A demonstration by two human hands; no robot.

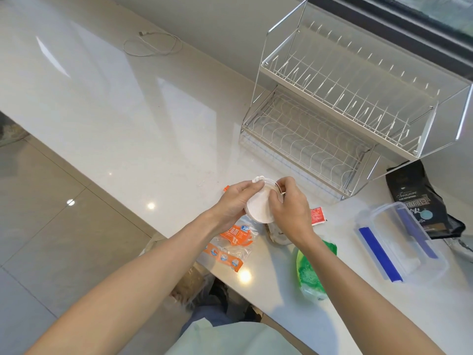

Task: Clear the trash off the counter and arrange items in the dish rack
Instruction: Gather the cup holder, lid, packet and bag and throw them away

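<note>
Your left hand [234, 201] and right hand [289, 203] both grip a round white lid [258, 210], held above the table [128, 119] near its front edge, just before the empty rack [340, 103]. Wrappers [230, 242] lie beneath your wrists.

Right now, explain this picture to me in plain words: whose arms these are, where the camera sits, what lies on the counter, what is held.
There is no machine here. A person wears a camera on the head, looking down at their own bare arms. The left hand and right hand together hold a small round container with a white lid above the white counter. On the counter lie an orange-printed plastic wrapper, a green bag, a red sauce packet, a clear box with blue clips, a black bag, a white cable and an empty two-tier dish rack.
</note>
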